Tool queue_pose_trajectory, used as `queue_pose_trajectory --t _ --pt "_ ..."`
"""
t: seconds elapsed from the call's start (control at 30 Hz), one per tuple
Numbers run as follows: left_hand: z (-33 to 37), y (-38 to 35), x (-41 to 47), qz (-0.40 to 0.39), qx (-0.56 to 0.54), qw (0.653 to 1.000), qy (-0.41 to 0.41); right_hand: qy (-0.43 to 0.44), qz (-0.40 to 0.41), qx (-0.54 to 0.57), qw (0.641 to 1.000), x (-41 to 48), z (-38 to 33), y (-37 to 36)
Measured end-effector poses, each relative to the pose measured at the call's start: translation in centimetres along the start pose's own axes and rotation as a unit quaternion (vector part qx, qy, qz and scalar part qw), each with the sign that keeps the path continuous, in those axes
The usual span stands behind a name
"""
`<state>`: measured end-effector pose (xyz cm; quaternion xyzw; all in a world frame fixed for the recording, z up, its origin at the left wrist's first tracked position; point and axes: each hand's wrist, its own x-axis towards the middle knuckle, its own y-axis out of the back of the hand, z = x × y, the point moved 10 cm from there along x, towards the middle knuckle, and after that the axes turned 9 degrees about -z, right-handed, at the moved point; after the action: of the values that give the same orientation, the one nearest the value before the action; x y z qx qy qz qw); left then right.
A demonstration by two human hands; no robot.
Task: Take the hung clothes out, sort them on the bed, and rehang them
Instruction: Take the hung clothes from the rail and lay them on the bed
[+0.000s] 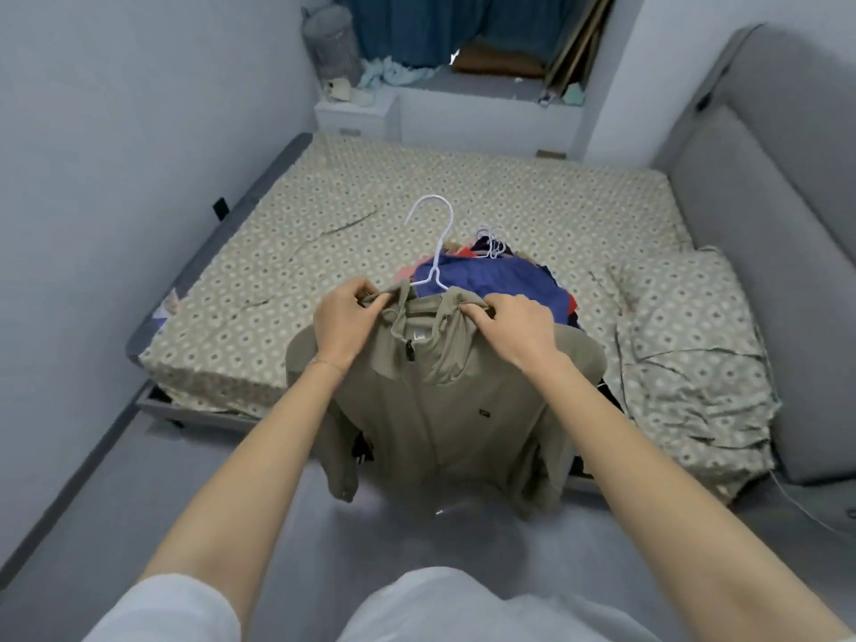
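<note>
Grip even: with left hand [345, 317] and right hand [507, 324] each pinching a shoulder of the khaki jacket [444, 400], held over the near edge of the bed [324, 215] before the clothes pile [491, 280], seat fabric squarely on the white hanger [440, 250], tugging both sides equally.

Bed [370, 187] is covered by a beige sheet with a dotted flower print; a grey frame is seen along its edges. Pile of clothes [468, 250] is laid on the sheet, topped by a blue garment [509, 284]. White hangers [493, 240] are bunched at the pile's far end. Just right of the pile, a crumpled quilt [685, 345] in the same print is laid. Left of the pile the sheet is creased.
</note>
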<state>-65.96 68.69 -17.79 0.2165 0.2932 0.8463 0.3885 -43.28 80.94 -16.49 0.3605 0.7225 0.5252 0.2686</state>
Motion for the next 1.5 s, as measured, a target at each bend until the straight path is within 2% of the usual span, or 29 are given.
queue_pose_trajectory --t 0.37,0.57,0.73,0.93,1.13,1.3,1.5 --pt "6.1 -5.3 9.3 -0.075 -0.069 0.983 -0.15 -0.089 0.052 -0.033 0.994 4.9 5.0 4.8" --pt "8.7 -6.7 15.5 -0.051 -0.066 0.977 -0.196 -0.085 0.071 -0.054 0.992 11.1 6.6 8.1" --pt "9.1 -10.1 21.3 -0.04 -0.068 0.978 -0.192 -0.08 0.07 -0.038 0.994 17.6 9.9 7.3" --pt "7.5 -17.5 30.2 -0.068 -0.062 0.985 -0.149 -0.088 0.027 0.004 0.996 27.4 15.7 3.9" --pt "6.6 -24.6 38.6 -0.08 -0.012 0.988 -0.13 -0.1 -0.001 0.034 0.994 36.3 21.4 0.9" --pt "3.1 -31.8 43.9 -0.123 0.0 0.989 -0.083 -0.125 -0.044 0.077 0.988 42.5 26.4 -5.3" --pt "-2.4 -39.7 47.2 -0.158 0.017 0.985 -0.067 -0.132 -0.079 0.099 0.983 47.2 31.3 -13.7"
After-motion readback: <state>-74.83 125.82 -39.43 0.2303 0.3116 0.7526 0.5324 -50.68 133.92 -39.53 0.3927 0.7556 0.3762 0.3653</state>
